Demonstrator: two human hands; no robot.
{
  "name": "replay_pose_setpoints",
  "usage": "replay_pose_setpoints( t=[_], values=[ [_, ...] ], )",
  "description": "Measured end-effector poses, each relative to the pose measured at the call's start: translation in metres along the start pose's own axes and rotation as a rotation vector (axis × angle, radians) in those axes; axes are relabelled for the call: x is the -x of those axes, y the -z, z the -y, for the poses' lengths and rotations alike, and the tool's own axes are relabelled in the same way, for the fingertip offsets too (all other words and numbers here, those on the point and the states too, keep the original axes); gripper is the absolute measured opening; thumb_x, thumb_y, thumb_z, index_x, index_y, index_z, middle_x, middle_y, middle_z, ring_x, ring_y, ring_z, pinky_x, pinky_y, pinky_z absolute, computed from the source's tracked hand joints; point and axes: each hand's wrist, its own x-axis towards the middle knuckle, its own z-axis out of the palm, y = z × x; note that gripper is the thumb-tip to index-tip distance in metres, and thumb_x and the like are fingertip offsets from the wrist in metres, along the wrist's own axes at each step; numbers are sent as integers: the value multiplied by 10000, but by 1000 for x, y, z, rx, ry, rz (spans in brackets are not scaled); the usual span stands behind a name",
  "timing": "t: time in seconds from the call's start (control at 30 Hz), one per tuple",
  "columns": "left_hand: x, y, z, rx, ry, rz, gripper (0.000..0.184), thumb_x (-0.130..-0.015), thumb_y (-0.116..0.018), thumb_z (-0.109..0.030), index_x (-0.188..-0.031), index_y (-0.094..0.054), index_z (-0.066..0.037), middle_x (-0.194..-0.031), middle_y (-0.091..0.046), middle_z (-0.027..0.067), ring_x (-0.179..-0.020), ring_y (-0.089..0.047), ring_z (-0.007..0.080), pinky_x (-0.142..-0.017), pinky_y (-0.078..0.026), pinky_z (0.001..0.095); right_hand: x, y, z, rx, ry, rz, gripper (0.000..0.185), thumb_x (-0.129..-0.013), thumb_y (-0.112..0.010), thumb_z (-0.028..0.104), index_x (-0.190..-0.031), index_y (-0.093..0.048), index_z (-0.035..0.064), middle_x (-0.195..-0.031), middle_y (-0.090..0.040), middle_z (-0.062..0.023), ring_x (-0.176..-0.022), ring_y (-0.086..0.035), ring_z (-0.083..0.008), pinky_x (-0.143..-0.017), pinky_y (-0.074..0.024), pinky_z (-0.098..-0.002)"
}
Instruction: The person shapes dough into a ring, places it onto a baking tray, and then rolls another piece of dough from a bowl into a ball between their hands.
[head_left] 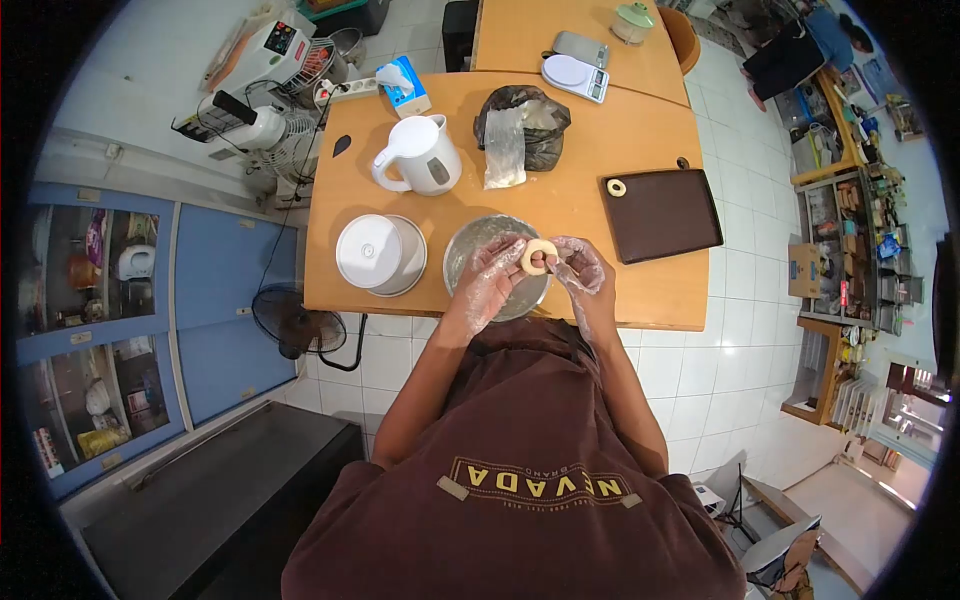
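Left hand (488, 283): pinched the dough ring (541, 244) over the bowl (459, 252)
Right hand (588, 275): pinched its right side
Tray (665, 222): lay on the desk (610, 140), carrying another ring (610, 188)

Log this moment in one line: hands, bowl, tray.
left hand: holding dough ring | right hand: on same ring | bowl: partly hidden by hands | tray: second ring, far-left corner

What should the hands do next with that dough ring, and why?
Maybe carry the dough ring to the dark tray and lay it there. The left hand and right hand hold it, and it already looks round with a hole. A similar ring sits near the tray's corner, with room beside it.
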Motion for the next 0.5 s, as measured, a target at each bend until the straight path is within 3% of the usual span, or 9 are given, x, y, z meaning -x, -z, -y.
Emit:
replay_pose_setpoints(
  t=[0.27,0.5],
  values=[
    [2,-9,-4,-137,-58,40,272,-1043,-579,-76,-1257,-612,91,-1230,-681,188,-1124,-702,275,-1052,-540,386,-1,4,-5,-39,-35,-40,225,-989,-691,69,-1196,-645,-8,-1128,-694,-59,-1068,-641,-125,-963,-504,-295],
    [4,-14,-1,-190,-104,-63,240,-1033,-597,-73,-1216,-632,76,-1202,-685,171,-1101,-706,272,-1032,-545,375,-1,3,-11,-14,-41,-36,234,-998,-668,68,-1217,-653,-12,-1126,-703,-79,-1053,-667,-149,-959,-536,-317]
  ],
)
